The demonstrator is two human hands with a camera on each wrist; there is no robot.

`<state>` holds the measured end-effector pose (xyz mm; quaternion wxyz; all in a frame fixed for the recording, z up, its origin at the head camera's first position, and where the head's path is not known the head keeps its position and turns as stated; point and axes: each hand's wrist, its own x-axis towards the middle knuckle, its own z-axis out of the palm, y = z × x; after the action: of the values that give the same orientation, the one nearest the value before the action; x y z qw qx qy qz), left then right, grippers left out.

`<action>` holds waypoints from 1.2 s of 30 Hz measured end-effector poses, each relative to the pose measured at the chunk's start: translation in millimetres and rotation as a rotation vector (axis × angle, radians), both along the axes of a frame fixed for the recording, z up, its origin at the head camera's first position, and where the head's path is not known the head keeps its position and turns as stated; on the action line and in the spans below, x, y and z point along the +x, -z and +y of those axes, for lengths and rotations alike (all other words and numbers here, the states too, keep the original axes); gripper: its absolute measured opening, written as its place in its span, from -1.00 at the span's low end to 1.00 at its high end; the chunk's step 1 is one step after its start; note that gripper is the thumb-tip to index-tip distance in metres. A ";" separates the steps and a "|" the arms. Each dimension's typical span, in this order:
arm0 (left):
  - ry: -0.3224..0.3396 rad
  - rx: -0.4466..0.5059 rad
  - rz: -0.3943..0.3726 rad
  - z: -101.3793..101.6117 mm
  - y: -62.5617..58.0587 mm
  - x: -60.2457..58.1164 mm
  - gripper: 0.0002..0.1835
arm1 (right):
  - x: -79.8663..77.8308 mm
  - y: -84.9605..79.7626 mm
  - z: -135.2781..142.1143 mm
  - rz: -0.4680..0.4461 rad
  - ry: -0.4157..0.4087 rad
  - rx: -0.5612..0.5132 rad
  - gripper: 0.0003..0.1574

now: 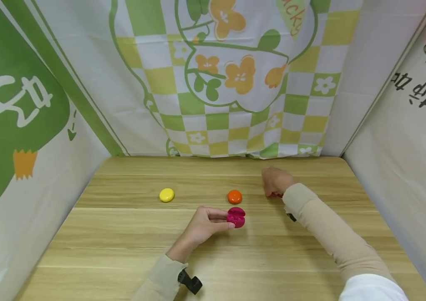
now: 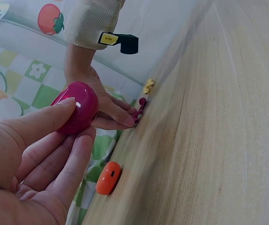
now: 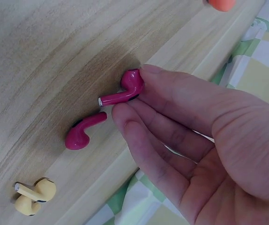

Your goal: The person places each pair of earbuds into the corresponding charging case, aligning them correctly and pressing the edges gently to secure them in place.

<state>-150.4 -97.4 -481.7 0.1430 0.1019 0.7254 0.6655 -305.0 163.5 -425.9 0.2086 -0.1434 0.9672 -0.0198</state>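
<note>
My left hand (image 1: pixel 202 228) holds a magenta earbud charging case (image 1: pixel 236 218) by its side, thumb in front and fingers behind. The case's lid stands raised in the head view; its rounded shell (image 2: pixel 80 108) fills the fingertips in the left wrist view. Farther right, my right hand (image 1: pixel 277 180) is low over the table and pinches a magenta earbud (image 3: pixel 130 86) between thumb and fingers. A second magenta earbud (image 3: pixel 80 135) lies on the wood just beside those fingertips. From the head, the right hand mostly hides both earbuds.
An orange case (image 1: pixel 234 197) sits behind the magenta one, and a yellow case (image 1: pixel 166 195) lies farther left. Two pale yellow earbuds (image 3: pixel 36 194) rest together beyond the magenta pair. A checked cloth (image 1: pixel 220 121) hangs at the wooden table's (image 1: pixel 122 251) back edge.
</note>
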 end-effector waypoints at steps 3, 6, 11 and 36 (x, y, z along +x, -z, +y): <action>0.002 0.003 -0.001 0.9 -0.7 0.1 -0.65 | 1.5 -0.1 0.3 -0.010 0.005 -0.003 -0.73; 0.000 0.008 -0.005 1.8 -0.8 0.0 -0.66 | 3.1 -0.2 0.9 -0.021 0.012 -0.009 -0.73; 0.001 0.008 -0.004 3.0 -0.5 0.5 -0.66 | 4.7 -0.2 3.5 -0.035 0.013 -0.024 -0.72; -0.024 -0.021 -0.025 5.1 -3.5 -1.7 -0.65 | 5.5 -30.7 29.6 -0.051 -0.078 -0.317 -0.77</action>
<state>-152.0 -92.4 -478.2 0.1449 0.0835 0.7318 0.6607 -299.5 193.1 -395.2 0.2082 -0.2115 0.9401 -0.1677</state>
